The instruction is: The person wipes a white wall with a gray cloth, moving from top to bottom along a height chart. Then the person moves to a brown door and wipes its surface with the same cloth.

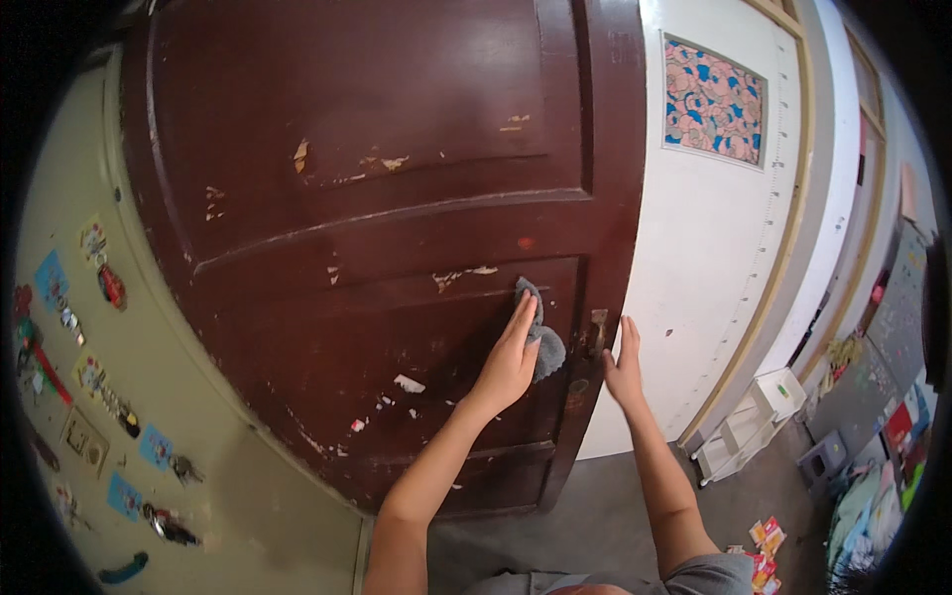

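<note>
A dark red-brown wooden door point(416, 228) with chipped paint and raised panels fills the middle of the view. My left hand point(509, 367) presses a grey cloth point(546, 355) against its lower panel, fingers pointing up and the cloth bunched beneath and beside them. Close to the metal door handle point(598, 332), my right hand point(625, 367) rests at the door's right edge. Its fingers are stretched upward, with the thumb apart on the handle side. White and pink scraps point(409, 384) stick to the panel left of my left forearm.
On the left wall point(288, 476) hang several small objects on coloured cards. Behind the door's right edge stands a white panel point(684, 258) with a floral picture. A white rolling cart point(749, 421), a grey stool point(823, 458) and piled fabrics point(863, 526) are at right.
</note>
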Available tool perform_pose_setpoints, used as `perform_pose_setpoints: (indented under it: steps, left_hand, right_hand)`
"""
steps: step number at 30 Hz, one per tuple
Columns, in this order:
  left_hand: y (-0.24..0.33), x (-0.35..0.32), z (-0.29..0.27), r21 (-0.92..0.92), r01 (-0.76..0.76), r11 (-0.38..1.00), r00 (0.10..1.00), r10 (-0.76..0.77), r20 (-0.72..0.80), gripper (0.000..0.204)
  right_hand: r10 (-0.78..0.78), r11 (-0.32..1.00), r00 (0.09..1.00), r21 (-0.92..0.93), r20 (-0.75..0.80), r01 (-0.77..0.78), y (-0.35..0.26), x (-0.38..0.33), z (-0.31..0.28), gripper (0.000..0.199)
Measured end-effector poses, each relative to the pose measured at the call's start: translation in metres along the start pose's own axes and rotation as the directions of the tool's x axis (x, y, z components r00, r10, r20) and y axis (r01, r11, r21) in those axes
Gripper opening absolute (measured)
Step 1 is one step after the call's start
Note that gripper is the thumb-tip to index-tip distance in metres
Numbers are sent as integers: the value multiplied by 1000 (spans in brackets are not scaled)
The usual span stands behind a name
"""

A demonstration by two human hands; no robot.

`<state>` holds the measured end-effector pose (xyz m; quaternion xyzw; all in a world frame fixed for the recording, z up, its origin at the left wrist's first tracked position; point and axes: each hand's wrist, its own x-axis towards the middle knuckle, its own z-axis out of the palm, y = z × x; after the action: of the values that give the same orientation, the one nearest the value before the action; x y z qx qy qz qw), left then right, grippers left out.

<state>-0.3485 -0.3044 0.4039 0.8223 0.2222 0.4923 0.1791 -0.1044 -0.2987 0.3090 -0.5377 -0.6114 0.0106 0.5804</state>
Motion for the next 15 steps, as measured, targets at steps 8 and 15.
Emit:
perform_pose_setpoints:
  steps: [8,15]
  left_hand:
    - [-16,17,4,-395,77,915,996,-57,64,56]
    - [2,58,-12,-430,-12,903,989,73,125,64]
  right_hand:
    - [-327,945,941,54,91,323,-132,7,3,70]
    - [-504,862,863,96,42,498,-145,62,19,64]
